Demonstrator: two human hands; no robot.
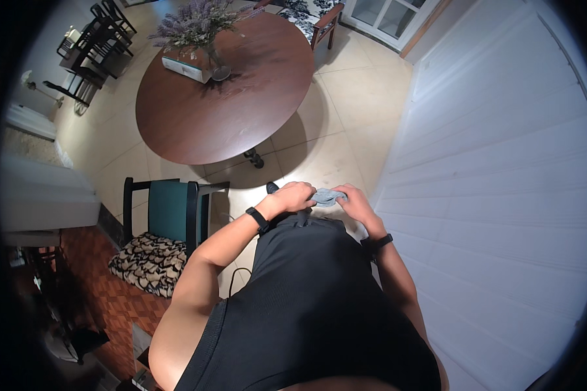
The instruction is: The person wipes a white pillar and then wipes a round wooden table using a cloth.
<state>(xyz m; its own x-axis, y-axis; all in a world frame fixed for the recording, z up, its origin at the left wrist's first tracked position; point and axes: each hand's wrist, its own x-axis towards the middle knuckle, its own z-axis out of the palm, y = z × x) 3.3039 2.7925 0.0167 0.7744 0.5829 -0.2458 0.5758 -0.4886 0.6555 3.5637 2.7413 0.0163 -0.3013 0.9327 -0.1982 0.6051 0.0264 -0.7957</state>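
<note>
A small crumpled grey cloth (327, 197) is stretched between my two hands, in front of my waist. My left hand (296, 196) grips its left end, fingers curled over it. At the cloth's right end, my right hand (354, 201) pinches it between thumb and fingers. Both wrists wear black bands. Beyond my hands stands an oval dark wooden table (254, 107), and they do not touch it. On the table are a glass vase (220, 71) of purple flowers and a white box or thick book (183, 69) lying beside the vase.
A black-framed chair with a green back (168, 210) and a patterned cushion (151, 264) stands at my left. A pale curtain (479, 195) hangs along my right. An armchair (325, 24) stands behind the table, and a dark dining set (90, 49) is at the far left.
</note>
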